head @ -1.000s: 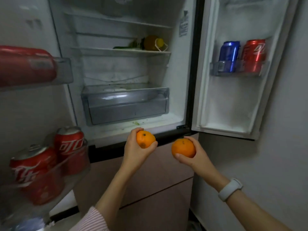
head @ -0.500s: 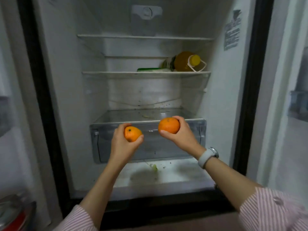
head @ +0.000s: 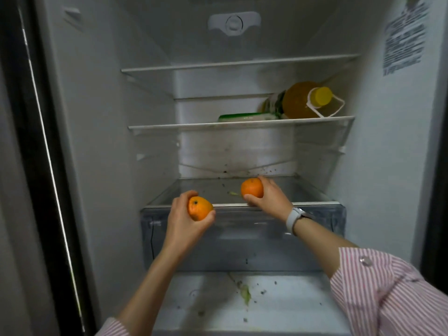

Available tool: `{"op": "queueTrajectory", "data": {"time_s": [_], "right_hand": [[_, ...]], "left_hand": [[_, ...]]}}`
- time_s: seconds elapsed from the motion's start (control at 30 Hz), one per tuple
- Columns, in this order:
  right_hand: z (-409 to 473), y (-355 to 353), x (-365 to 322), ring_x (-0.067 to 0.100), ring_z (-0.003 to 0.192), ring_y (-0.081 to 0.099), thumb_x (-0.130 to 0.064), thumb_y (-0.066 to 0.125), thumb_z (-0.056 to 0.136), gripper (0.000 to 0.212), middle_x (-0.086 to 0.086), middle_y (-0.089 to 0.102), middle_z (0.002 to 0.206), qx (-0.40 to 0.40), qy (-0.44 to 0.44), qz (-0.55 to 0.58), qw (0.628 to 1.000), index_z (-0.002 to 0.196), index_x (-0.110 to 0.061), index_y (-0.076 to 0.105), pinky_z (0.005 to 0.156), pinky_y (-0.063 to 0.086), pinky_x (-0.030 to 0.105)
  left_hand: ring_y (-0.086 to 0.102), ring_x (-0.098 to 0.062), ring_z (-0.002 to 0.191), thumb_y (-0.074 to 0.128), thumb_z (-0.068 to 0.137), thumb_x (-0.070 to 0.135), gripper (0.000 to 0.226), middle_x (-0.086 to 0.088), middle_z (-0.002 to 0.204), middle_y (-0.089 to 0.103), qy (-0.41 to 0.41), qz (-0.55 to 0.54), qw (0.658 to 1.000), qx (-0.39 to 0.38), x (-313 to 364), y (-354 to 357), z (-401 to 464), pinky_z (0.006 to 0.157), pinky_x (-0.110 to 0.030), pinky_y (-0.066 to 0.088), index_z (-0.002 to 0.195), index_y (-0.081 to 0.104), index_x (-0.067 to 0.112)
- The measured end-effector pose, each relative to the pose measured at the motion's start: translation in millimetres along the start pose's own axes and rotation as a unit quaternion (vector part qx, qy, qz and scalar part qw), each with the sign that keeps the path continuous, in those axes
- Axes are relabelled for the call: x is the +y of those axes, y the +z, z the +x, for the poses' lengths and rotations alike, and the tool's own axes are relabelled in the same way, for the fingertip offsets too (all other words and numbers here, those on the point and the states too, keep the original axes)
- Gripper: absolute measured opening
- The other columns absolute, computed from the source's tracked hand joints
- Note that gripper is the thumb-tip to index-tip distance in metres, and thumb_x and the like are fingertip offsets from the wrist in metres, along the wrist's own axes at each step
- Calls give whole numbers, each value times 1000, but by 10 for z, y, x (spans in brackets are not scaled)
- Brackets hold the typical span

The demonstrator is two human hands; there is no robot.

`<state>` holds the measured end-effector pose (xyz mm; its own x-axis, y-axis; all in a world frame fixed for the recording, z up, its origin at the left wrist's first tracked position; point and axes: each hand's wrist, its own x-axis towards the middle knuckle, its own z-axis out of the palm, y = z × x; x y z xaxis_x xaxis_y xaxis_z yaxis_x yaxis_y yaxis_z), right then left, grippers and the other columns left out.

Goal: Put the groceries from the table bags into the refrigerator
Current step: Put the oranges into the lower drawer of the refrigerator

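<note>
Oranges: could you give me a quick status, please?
Left hand holds an orange; right hand holds another orange over the drawer lid. Nothing blocking.

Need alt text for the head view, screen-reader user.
Each hand holds an orange inside an open refrigerator: right hand over the shelf above the crisper drawer, left hand before the drawer. An oil bottle lies on the shelf above.
</note>
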<state>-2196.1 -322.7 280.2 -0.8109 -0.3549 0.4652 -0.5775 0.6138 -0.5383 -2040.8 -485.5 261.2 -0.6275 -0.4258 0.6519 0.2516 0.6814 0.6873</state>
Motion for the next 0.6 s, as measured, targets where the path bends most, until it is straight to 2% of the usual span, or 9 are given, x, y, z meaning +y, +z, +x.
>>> {"op": "queueTrajectory", "data": {"time_s": [0.13,0.23,0.3,0.37,0.43,0.5,0.6], "right_hand": [[-8,-53,63,34,117,50,-52,60,79,75,17,49,132,-5,7,-47,999,138,-15,33,97,43,45],[-57,-83,80,34,123,43,-50,56,83,74,16,40,138,-17,7,-74,997,142,-18,24,101,39,48],[-149,-102,74,32,129,37,-46,53,86,70,13,34,143,9,-7,-101,995,143,-17,24,104,35,48],[-303,-87,69,30,128,38,-41,51,88,59,12,37,141,91,-60,-131,985,138,-13,34,101,35,46],[-500,0,89,32,116,50,-37,43,86,52,14,50,130,148,-135,-162,966,129,-8,47,93,42,44],[-673,131,165,32,108,58,-35,39,82,54,15,58,122,132,-196,-231,944,124,-4,51,91,47,44],[-796,228,220,29,109,59,-27,60,75,55,12,61,120,81,-215,-303,925,124,-4,51,96,43,46]], "left_hand": [[50,-17,95,75,73,19,48,-1,111,46,0,-11,1000,-25,-71,58,-9,79,-30,43,113,49,22],[49,-17,94,75,73,19,47,-1,111,46,7,-18,1000,-25,-87,55,25,78,-28,40,110,47,27],[50,-17,94,75,73,20,47,0,111,45,6,-25,999,-27,-97,41,26,78,-29,42,108,45,30],[50,-16,93,75,73,19,47,1,111,45,5,-29,999,-27,-113,16,-3,77,-29,42,109,45,30],[50,-15,92,76,72,19,48,1,111,46,3,-32,999,-21,-137,-16,-42,77,-27,40,111,48,26],[50,-14,92,77,67,26,53,0,111,47,-4,-30,999,-16,-157,-47,-75,78,-25,38,113,51,21],[50,-16,93,66,57,37,62,0,108,47,-15,-30,999,-16,-157,-72,-123,81,-29,41,114,52,19]]}}
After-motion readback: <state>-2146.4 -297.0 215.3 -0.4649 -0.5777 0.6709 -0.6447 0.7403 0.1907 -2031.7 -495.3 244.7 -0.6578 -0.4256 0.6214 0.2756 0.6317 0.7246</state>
